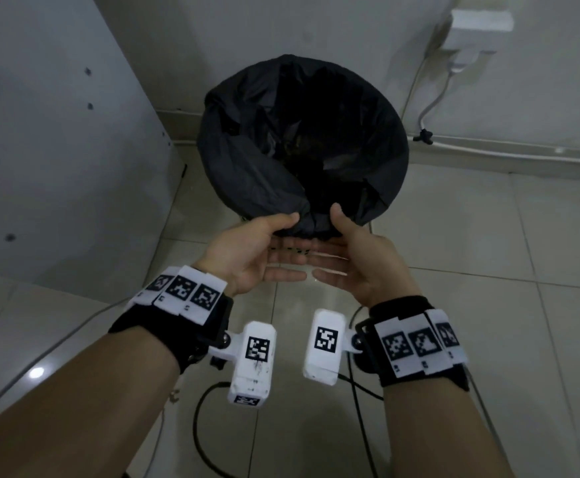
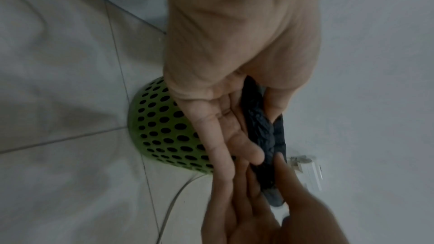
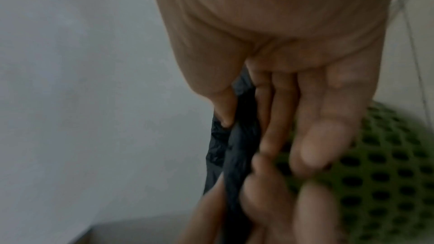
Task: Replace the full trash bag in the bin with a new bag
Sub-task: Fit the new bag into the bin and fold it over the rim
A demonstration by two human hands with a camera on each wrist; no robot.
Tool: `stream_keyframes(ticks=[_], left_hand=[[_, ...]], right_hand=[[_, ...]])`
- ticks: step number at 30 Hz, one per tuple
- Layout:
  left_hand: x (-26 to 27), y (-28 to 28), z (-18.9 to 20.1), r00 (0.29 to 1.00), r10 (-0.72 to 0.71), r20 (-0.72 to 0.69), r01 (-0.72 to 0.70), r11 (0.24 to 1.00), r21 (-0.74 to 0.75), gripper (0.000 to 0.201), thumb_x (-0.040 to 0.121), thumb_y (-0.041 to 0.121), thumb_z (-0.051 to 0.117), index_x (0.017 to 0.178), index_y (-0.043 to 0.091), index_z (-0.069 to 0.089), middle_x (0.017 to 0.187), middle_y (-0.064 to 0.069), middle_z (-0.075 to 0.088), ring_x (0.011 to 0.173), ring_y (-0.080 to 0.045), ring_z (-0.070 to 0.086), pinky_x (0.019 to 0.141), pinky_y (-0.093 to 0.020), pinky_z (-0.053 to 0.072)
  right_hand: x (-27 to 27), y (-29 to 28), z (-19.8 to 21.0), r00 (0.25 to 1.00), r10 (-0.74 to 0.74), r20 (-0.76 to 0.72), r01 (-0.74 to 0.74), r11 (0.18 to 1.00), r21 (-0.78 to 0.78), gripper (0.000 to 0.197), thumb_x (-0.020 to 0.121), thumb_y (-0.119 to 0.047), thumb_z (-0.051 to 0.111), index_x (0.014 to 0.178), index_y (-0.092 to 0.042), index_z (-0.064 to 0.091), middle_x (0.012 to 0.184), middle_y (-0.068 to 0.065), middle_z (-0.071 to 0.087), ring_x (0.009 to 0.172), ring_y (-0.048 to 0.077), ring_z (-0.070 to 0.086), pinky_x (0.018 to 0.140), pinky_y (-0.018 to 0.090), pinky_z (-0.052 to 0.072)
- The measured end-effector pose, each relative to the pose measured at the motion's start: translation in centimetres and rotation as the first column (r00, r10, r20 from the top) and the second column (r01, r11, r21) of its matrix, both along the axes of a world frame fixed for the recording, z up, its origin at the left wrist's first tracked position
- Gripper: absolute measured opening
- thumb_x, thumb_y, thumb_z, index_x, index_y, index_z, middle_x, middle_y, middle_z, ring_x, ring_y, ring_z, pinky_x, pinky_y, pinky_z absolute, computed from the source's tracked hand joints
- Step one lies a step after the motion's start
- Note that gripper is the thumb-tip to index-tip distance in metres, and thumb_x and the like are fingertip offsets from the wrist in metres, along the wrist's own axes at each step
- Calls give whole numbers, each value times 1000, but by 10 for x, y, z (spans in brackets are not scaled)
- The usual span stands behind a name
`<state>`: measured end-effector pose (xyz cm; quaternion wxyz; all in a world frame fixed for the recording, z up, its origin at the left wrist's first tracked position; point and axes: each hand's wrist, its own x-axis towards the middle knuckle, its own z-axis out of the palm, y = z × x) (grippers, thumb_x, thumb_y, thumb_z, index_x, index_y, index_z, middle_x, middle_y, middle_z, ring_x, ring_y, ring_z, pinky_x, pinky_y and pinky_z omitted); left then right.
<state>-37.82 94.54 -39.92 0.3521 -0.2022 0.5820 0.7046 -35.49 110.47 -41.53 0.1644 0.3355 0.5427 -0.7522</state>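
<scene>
A black trash bag (image 1: 302, 139) lines a green perforated bin (image 2: 162, 127) that stands on the floor against the wall. The bag's top is folded out over the rim and its inside is dark. Both hands are at the near rim, side by side. My left hand (image 1: 292, 241) pinches the gathered bag edge (image 2: 260, 121), thumb on top and straight fingers underneath. My right hand (image 1: 333, 243) pinches the same fold (image 3: 237, 155) in the same way, just to the right. The bin (image 3: 387, 164) is mostly hidden by the bag in the head view.
A white cabinet panel (image 1: 57, 150) stands close on the left of the bin. A wall socket with a plug (image 1: 478, 29) and a grey cable (image 1: 430, 108) are at the upper right. Black cables (image 1: 198, 426) lie on the tiled floor below my wrists.
</scene>
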Motion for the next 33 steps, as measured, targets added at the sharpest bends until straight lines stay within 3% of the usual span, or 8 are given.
stream_keyframes(ticks=[4,7,15,18,22,27,31,33], left_hand=[[-6,-17,-2,1000,-22,12,23,998,-55,21,93,29,62,103,11,66,75,-7,72,58,-16,67,62,-40,62],[-10,-24,-2,1000,-11,12,12,997,-72,21,93,29,61,103,11,65,76,-8,71,64,-19,69,61,-40,62],[-16,-28,-3,1000,19,-3,-19,998,-56,25,93,32,61,107,13,65,80,-8,72,67,-19,71,70,-42,63],[-20,-29,-4,999,39,-4,-39,999,-38,25,93,33,62,106,12,66,79,-8,71,66,-19,70,67,-41,63],[-24,-38,-5,999,-32,12,33,995,-92,27,91,39,63,100,13,66,80,-7,70,72,-21,70,70,-42,62],[-34,-63,-5,995,61,-84,-81,962,-261,58,78,53,75,116,11,64,90,-9,69,66,-27,73,63,-41,60],[-45,-62,-5,947,211,-242,-257,950,-178,52,94,31,65,136,4,50,115,-22,70,67,-28,75,59,-34,61],[-46,-56,-5,929,248,-276,-296,944,-146,50,95,25,65,136,1,48,112,-23,71,69,-30,76,59,-34,61]], right_hand=[[0,13,-3,992,-121,-26,120,993,-13,44,81,-43,79,101,-5,71,95,14,78,84,28,76,67,39,62],[-3,4,-5,979,-204,17,204,962,-181,29,84,-30,78,99,-6,69,97,13,73,91,27,70,86,45,60],[-6,-4,-18,913,-406,36,341,713,-612,37,88,-27,69,120,-8,65,107,8,71,106,23,66,103,42,50],[-4,-8,-32,914,-406,8,305,673,-674,14,92,-11,56,101,-7,66,94,8,71,89,23,69,94,43,56],[-17,-8,-31,918,-397,-1,326,754,-571,17,94,5,49,96,2,66,81,13,75,82,25,71,81,42,60],[-23,-12,-28,926,-378,-3,329,808,-489,24,97,9,41,111,6,60,100,20,69,91,31,69,77,42,63],[-20,-23,-28,935,-354,-23,294,808,-511,30,98,6,39,121,2,59,110,18,69,94,29,70,78,41,63],[-18,-24,-28,921,-389,-13,319,773,-549,36,98,5,40,130,4,57,112,19,70,95,30,71,74,40,63]])
